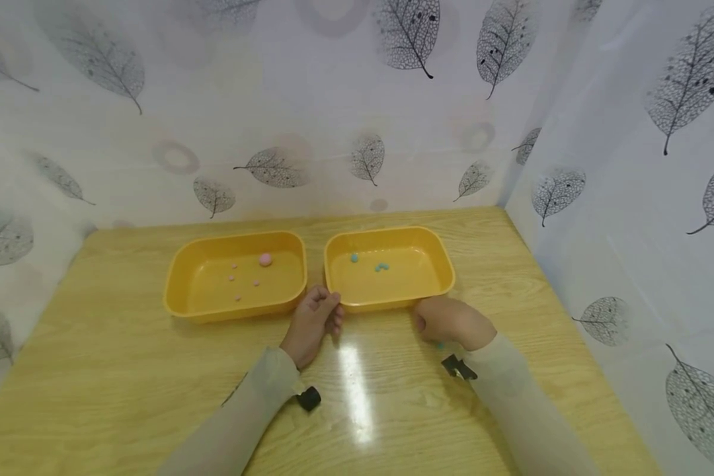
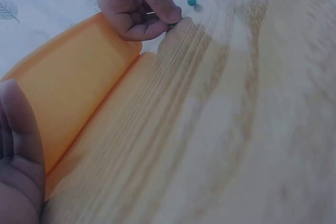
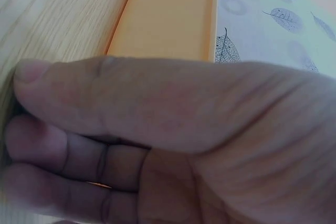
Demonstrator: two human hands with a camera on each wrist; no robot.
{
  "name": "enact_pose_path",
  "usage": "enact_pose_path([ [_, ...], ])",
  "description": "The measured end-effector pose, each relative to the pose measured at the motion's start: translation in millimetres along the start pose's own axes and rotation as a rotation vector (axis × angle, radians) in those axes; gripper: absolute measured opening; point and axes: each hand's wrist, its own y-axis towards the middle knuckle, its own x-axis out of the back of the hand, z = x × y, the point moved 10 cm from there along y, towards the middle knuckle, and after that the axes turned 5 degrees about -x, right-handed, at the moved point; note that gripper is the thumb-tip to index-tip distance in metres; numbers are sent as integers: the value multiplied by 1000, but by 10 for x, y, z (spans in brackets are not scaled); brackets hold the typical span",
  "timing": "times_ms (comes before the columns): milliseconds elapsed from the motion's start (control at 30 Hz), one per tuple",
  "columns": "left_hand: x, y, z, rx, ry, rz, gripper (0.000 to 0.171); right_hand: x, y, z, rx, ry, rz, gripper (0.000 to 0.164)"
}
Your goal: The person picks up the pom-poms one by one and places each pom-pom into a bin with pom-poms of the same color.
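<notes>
My left hand (image 1: 312, 324) rests at the near left corner of the right yellow tray (image 1: 369, 306), its thumb against the rim and its fingers loosely bent. Low beside the tray's near right corner, my right hand (image 1: 452, 322) has its fingertips down at the tabletop. In the left wrist view the right hand's thumb (image 2: 167, 11) and fingers come together there; whether anything lies between them is hidden. A teal ball (image 2: 191, 1) sits on the table just past that hand. Inside the right tray are another teal ball (image 1: 354, 258) and several smaller teal pieces (image 1: 382, 267).
Left of it stands a second yellow tray (image 1: 181, 284), holding a pink ball (image 1: 265, 260) and several tiny pink pieces (image 1: 256, 283). Both trays are on a wood-grain table (image 1: 125, 383). A white leaf-patterned curtain (image 1: 321, 112) hangs behind and along the sides.
</notes>
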Motion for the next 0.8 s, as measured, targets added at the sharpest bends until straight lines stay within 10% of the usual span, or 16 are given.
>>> enact_pose_path([
  [333, -5, 1, 1, 3, -6, -1, 17, 269, -250, 214, 160, -55, -85, 16],
  [533, -5, 5, -5, 1, -2, -2, 17, 678, -463, 313, 283, 23, -345, 10],
  [800, -3, -2, 10, 13, 17, -3, 17, 1051, -551, 141, 228, 122, -698, 9],
])
